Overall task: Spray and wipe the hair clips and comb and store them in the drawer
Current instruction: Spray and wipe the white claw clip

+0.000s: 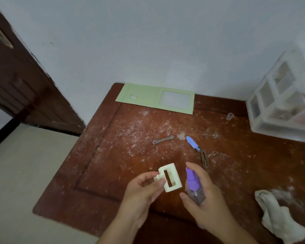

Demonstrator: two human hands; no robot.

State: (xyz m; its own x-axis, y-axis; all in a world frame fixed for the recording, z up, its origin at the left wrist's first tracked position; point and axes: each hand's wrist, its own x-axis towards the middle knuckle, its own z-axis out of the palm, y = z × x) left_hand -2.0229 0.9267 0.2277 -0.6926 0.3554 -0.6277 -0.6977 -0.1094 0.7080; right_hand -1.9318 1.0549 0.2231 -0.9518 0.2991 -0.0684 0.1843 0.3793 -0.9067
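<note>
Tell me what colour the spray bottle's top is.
Purple, on the spray bottle in the head view.

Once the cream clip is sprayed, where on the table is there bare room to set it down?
Bare wood lies left of the cream clip, toward the table's left edge, and between the green card and the grey clip. Crowded: the blue clip and brown clip beyond the spray bottle, the cloth near right, the drawer unit far right.

The scene is lit dimly and evenly by soft, cool light; only faint shadows are cast. Wide-angle distortion is seen at the edges, where the drawer unit [282,103] and door [16,76] are bent and blurred.
</note>
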